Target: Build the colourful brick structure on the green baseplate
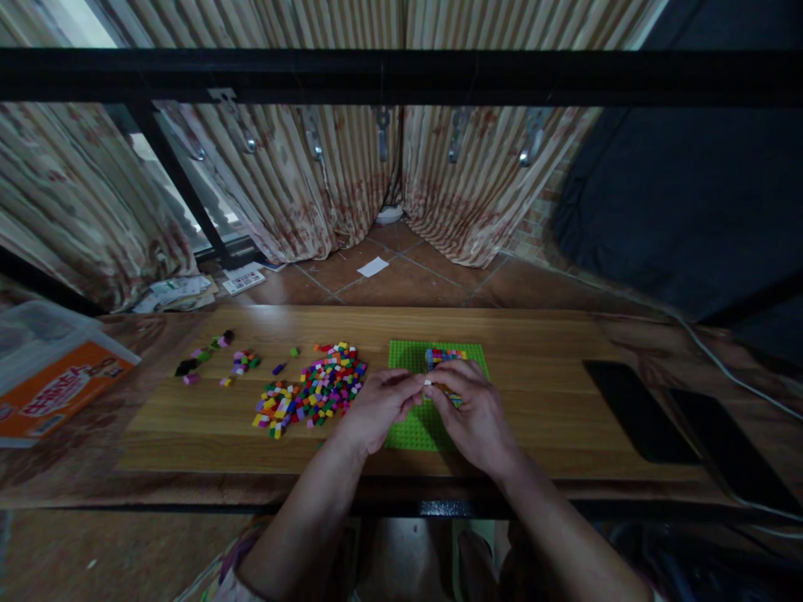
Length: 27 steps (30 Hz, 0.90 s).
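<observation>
My left hand (384,407) and my right hand (475,411) meet over the green baseplate (407,435). A small white toy brick (427,383) shows between their fingertips. Both hands are closed in a pinch at it, the left from one side and the right from the other. Beneath and behind my right hand, a block of multicoloured bricks (447,355) is built on the plate, partly hidden by the fingers. To the left of my left hand lies a large heap of loose toy bricks (329,385) in many colours.
On the wooden board (539,359), small brick clusters (244,361) lie at the left. An orange-labelled plastic box (59,376) stands beyond its left end. Two dark flat devices (640,410) lie at the right. A black bar (401,77) with hooks crosses ahead.
</observation>
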Available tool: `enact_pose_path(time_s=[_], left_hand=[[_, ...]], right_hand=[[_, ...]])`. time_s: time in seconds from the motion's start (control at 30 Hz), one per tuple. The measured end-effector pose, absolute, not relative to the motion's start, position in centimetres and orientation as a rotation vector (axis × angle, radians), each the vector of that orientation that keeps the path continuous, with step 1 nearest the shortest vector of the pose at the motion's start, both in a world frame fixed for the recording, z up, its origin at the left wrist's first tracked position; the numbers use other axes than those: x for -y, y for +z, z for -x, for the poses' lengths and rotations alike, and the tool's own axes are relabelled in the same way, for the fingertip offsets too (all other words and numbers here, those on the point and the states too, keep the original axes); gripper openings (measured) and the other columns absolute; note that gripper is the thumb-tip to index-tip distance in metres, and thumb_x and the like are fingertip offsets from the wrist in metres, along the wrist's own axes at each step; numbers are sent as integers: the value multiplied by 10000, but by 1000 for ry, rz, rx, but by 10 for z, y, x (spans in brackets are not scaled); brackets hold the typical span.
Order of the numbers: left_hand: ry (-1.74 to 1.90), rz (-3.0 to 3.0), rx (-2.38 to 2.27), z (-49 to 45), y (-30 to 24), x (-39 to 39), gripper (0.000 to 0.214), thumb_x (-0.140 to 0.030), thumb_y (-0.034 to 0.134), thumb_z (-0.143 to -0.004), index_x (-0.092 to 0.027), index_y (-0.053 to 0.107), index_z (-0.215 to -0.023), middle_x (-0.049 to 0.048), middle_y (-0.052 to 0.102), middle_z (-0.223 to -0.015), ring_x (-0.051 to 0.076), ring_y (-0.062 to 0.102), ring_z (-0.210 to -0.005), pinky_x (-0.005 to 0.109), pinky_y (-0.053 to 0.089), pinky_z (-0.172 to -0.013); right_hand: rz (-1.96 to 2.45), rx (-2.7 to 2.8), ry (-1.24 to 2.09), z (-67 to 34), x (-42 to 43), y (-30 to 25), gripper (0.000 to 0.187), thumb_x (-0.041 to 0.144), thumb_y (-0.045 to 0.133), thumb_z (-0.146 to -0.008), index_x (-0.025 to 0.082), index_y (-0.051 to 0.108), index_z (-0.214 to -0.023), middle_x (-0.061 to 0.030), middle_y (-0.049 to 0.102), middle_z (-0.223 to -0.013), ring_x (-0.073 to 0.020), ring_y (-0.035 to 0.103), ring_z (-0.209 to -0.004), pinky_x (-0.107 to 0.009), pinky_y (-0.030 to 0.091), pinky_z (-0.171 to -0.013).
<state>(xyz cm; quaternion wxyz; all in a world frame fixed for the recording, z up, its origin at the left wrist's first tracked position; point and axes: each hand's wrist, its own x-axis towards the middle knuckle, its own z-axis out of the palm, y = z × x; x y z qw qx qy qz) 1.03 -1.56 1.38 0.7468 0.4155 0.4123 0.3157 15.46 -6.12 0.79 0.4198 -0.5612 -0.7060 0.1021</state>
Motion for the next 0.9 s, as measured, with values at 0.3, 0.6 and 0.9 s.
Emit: enact_pose_path(time_s=[0.3, 0.6, 0.9], left_hand=[[808, -865, -1059, 7, 22, 1, 270, -345, 759, -585, -125, 607, -627, -15, 545, -569, 39, 388, -446, 195, 150, -404], [768, -889, -1034, -2, 18, 7, 175, -275, 686, -633, -125, 598, -649, -29, 528, -580, 18, 318, -412, 192, 134, -384], [755, -909, -1044, -3, 15, 7, 205, -274, 707, -629, -116, 641, -742, -19, 553, -619, 25, 340, -436, 184, 151, -395]], right_hand=[[1337, 1370, 424, -209, 62, 17, 65, 287, 657, -823, 246, 704, -841, -13, 660, -845, -156, 613, -763, -292, 483, -685], [1414, 1014, 679, -207, 59, 20, 102, 298, 745, -651, 215, 719, -704, 12, 646, -642, -116, 551, -565, -245, 440, -537], [1497, 1305, 617, -217, 59, 1, 220, 370, 614, -812, 214, 722, -924, -45, 706, -875, -171, 636, -738, -312, 510, -677]])
